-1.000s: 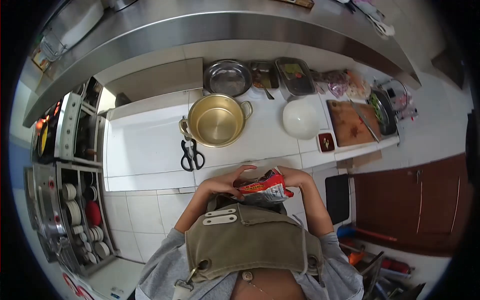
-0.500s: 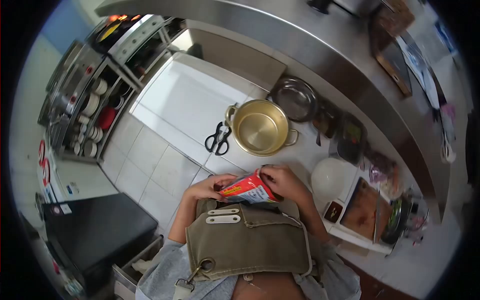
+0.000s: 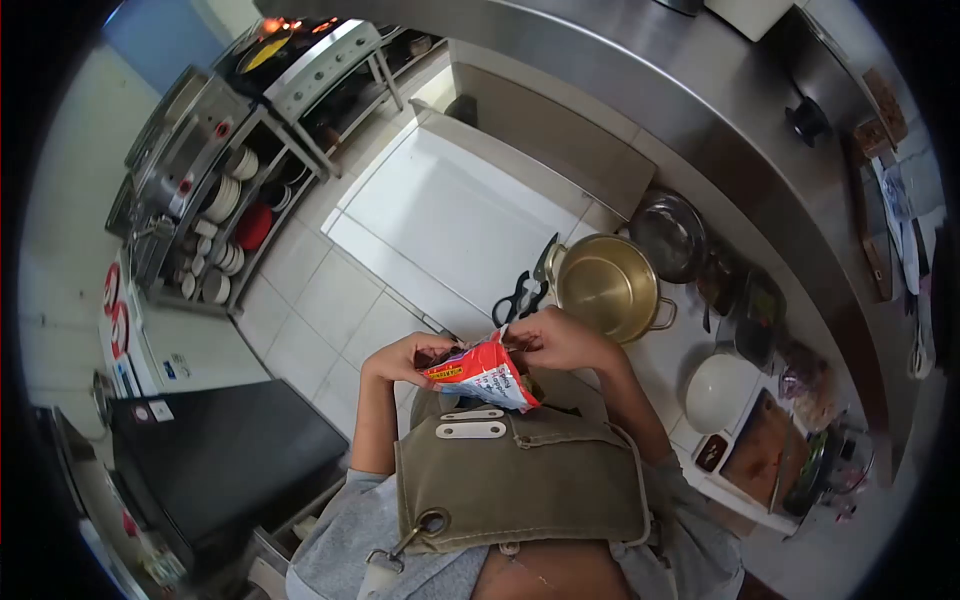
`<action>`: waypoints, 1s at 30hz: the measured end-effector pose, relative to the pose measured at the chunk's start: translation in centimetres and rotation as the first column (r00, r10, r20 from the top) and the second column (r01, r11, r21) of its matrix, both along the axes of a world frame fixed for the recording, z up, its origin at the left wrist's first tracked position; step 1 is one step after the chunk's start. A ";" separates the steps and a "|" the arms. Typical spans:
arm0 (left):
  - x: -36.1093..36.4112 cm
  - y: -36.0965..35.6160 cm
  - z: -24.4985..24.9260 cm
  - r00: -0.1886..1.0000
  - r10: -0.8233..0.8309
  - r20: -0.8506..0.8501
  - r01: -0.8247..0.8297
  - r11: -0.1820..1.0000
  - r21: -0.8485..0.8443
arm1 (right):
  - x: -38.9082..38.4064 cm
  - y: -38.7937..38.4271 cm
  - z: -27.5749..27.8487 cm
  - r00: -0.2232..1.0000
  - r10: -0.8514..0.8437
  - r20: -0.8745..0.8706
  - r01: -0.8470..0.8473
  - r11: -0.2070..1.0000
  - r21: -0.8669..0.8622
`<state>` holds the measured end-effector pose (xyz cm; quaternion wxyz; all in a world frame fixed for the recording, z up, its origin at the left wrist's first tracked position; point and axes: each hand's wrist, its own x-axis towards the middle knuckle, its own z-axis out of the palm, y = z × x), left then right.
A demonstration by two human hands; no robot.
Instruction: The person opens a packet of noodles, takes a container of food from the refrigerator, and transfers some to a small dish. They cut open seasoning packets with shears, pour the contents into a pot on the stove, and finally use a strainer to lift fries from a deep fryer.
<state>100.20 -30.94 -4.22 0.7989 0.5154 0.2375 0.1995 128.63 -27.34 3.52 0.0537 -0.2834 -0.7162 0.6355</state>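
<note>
A red and white printed food packet (image 3: 488,377) is held in front of my apron, tilted between both hands. My left hand (image 3: 405,360) pinches its left end. At the upper right edge, my right hand (image 3: 562,340) grips the packet with bent fingers. What the packet contains cannot be made out. Just beyond my hands lie black-handled scissors (image 3: 519,300) on the white counter (image 3: 440,215). A golden two-handled pot (image 3: 608,288) stands to their right, with no food visible inside.
A dark glass lid or bowl (image 3: 668,235) sits behind the pot. Further right are a white bowl (image 3: 714,392), a small sauce dish (image 3: 711,453) and a cutting board (image 3: 765,450) with a knife. A steel shelf (image 3: 640,85) overhangs the counter. Flames burn on the stove (image 3: 325,65) at far left.
My view has turned, so the counter and pot appear further right. The packet is tipped more steeply, its printed face turned towards me. Both hands still hold it.
</note>
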 end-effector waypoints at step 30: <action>-5.9 19.5 0.0 0.479 0.875 -0.074 -0.269 0.227 0.936 | -12.2 7.1 -13.2 0.434 -0.892 -0.130 0.512 0.125 0.850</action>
